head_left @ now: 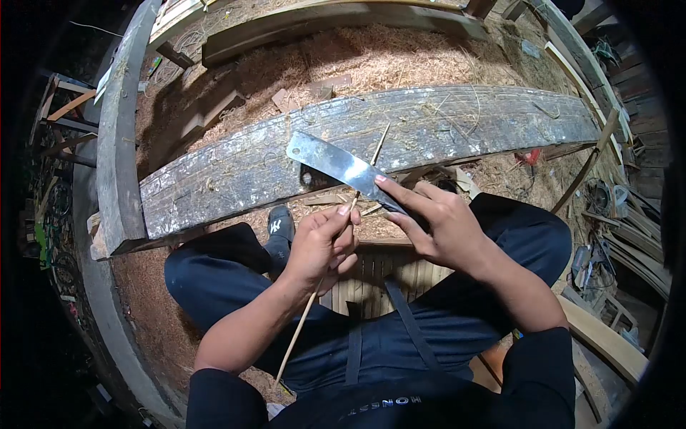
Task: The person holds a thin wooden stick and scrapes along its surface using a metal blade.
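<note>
My left hand (321, 247) pinches a thin wooden stick (296, 334), which runs from near my lap up past the fingers to a pointed tip above the blade. My right hand (446, 225) is closed on the dark handle of a flat metal blade (329, 159), index finger laid along it. The blade slants up and left and crosses over the stick just beyond my left fingertips. Whether its edge touches the stick, I cannot tell. Both hands are above my lap, at the near edge of a worn plank (243, 175).
Shavings (386, 57) cover the ground beyond the plank. A grey beam (118, 143) stands at the left, and a thick timber (336, 18) lies at the back. Curved wood strips (607, 339) are at the right. A slatted seat (371, 275) shows between my legs.
</note>
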Demonstrator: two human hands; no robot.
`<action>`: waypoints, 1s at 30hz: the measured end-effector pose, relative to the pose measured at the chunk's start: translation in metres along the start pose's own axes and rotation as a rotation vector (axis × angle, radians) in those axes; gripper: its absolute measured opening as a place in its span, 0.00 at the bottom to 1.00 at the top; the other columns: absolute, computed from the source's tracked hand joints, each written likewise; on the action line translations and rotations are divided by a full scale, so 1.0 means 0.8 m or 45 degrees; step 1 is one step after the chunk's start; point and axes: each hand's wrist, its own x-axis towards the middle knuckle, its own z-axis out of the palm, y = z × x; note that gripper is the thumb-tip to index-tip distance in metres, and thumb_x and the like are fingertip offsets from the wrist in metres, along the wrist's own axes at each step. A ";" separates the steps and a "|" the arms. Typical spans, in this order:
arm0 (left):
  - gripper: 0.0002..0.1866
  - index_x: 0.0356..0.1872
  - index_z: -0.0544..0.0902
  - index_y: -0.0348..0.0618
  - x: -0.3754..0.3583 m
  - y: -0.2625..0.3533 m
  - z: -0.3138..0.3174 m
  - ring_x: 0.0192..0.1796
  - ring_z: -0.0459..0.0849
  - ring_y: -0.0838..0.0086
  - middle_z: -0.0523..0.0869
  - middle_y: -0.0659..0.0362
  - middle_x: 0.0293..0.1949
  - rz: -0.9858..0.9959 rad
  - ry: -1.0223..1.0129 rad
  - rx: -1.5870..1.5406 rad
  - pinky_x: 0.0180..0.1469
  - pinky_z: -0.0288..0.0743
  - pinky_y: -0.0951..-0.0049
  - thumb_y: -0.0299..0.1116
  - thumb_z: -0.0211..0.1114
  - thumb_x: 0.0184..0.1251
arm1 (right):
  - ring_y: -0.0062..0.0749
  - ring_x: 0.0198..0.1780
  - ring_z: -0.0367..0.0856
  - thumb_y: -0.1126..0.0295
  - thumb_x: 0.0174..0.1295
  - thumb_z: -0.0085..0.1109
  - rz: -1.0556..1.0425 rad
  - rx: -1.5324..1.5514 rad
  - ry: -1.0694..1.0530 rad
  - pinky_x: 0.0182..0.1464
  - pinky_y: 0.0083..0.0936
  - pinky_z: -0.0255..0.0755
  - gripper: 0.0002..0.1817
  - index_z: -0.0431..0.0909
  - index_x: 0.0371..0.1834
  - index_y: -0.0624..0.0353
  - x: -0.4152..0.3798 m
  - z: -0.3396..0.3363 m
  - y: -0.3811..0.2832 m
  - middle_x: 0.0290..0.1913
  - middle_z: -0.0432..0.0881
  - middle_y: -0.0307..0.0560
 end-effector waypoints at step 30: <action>0.13 0.56 0.77 0.39 -0.008 -0.013 0.002 0.18 0.65 0.82 0.70 0.67 0.20 0.120 0.260 0.232 0.21 0.60 0.78 0.31 0.59 0.75 | 0.42 0.30 0.82 0.73 0.62 0.67 -0.172 0.074 0.088 0.33 0.35 0.78 0.31 0.76 0.71 0.43 -0.006 0.013 -0.001 0.42 0.78 0.53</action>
